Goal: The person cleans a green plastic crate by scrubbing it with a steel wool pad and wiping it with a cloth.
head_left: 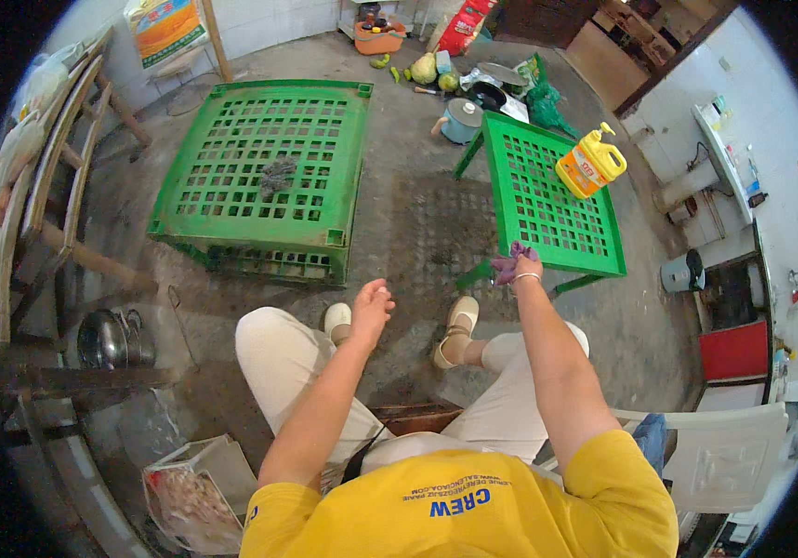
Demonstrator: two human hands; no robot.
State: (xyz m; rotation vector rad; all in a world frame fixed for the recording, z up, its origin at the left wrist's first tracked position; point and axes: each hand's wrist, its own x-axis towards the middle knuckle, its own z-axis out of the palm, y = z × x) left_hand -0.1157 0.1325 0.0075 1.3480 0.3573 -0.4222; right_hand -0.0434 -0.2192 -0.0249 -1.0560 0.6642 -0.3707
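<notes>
A: Right hand (521, 270) is out at centre right of the frame, fingers closed round a purple cloth (510, 261), which bunches out above the knuckles. There's a thin bangle on that wrist.

B: And where's the cloth against the crate?

A: Right at the near lower-left corner of the tilted green crate (555, 200). It looks to be touching that corner, though I can't tell for sure from this angle.

B: The left hand (373, 304)?

A: Just left of centre, hanging above the floor between the 2 crates, fingers loosely curled, holding nothing. It's well apart from the cloth, with the person's 2 pale shoes below and between the hands.

B: What else is about?

A: A yellow jug (589, 164) with a yellow cap stands on the tilted crate's far right corner, in the upper right. The second green crate (264, 172) lies flat in the upper left of centre, with a dark grey scrubber (277, 176) lying on its lattice, well away from both hands.

B: And the floor?

A: Grey concrete (408, 232), damp-looking between the crates.
</notes>
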